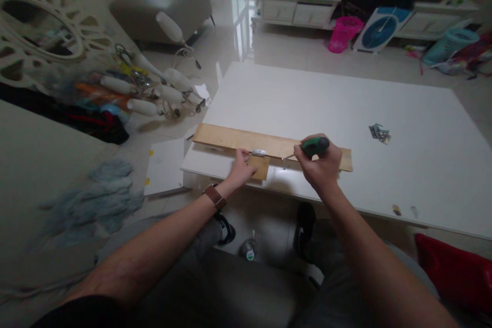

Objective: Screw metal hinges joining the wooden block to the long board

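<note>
A long wooden board (230, 137) lies along the near side of the white table (307, 97). At its front edge sits a metal hinge (259, 152), with a small square wooden piece (261, 169) just below it. My left hand (243, 168) is closed on the left side of that small piece, its fingers close to the hinge. In my right hand (321, 166) is a screwdriver (315, 146) with a green and black handle. Its shaft points left, and the tip is over the board's front edge, right of the hinge and apart from it.
Several loose hinges and screws (380, 134) lie in a pile at the right of the table. Two small items, one a yellow and dark piece (396, 210), are by the front edge. A plastic bottle (249, 249) is on the floor between my feet. A lamp (169, 93) stands left.
</note>
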The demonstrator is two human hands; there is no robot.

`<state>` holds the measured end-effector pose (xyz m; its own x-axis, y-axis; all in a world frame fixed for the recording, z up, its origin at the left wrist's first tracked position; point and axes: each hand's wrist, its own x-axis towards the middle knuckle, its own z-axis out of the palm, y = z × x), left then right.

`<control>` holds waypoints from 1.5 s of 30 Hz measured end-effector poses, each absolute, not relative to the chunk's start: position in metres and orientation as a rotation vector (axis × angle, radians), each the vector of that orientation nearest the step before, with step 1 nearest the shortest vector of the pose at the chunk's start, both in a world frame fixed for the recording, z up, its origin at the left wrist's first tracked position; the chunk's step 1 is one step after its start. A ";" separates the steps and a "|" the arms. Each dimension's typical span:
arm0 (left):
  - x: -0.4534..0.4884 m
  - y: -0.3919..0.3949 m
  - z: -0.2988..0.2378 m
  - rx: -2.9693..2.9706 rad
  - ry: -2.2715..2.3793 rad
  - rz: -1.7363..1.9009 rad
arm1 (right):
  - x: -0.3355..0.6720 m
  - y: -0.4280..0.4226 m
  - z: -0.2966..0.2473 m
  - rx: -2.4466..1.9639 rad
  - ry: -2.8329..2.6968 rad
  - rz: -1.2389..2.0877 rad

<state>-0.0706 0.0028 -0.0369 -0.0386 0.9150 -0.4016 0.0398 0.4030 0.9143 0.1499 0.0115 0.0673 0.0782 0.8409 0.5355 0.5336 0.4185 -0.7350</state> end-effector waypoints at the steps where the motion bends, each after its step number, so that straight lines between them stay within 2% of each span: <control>1: -0.070 0.002 -0.040 0.911 1.464 0.907 | 0.150 0.011 0.068 -1.235 -1.584 0.336; 6: -0.063 -0.001 -0.044 0.849 1.606 0.904 | 0.147 0.009 0.072 -1.231 -1.581 0.273; 25: -0.062 0.005 -0.062 0.575 1.323 1.100 | 0.116 0.016 0.071 -1.151 -1.478 0.295; 45: -0.056 0.003 -0.061 0.475 1.247 1.218 | 0.106 0.026 0.059 -1.099 -1.513 0.329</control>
